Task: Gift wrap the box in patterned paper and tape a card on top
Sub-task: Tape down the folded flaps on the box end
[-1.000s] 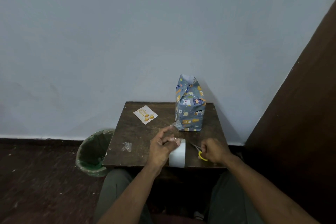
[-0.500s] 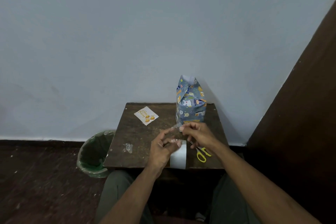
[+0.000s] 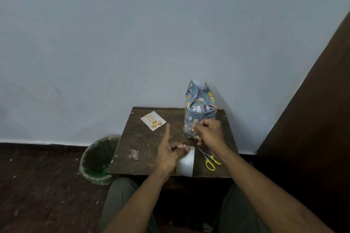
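While the wrapped box (image 3: 200, 108) stands upright at the back right of the small dark desk (image 3: 144, 143), its top end still isn't folded shut, with the patterned paper poking up in loose flaps. The right hand (image 3: 207, 131) is up in front of the box's lower part, fingers curled, pinching what looks like a clear piece of tape (image 3: 187, 128), though that bit is pretty blurry. The left hand (image 3: 170, 154) sits near the front middle of the desk with the index finger sticking straight up and the other fingers bent in toward the thumb; I honestly can't tell if they're holding anything. Just beside that hand, a white roll (image 3: 186, 162) sits at the front edge, partly hidden by the hand. Yellow-handled scissors (image 3: 209, 159) lie flat to the right of the roll, under the right forearm. The birthday card (image 3: 153, 120) lies flat at the back left, well apart from the box. A crumpled clear scrap (image 3: 133, 154) sits near the front left. On the floor left of the desk is a bin (image 3: 96, 159) with a green liner.
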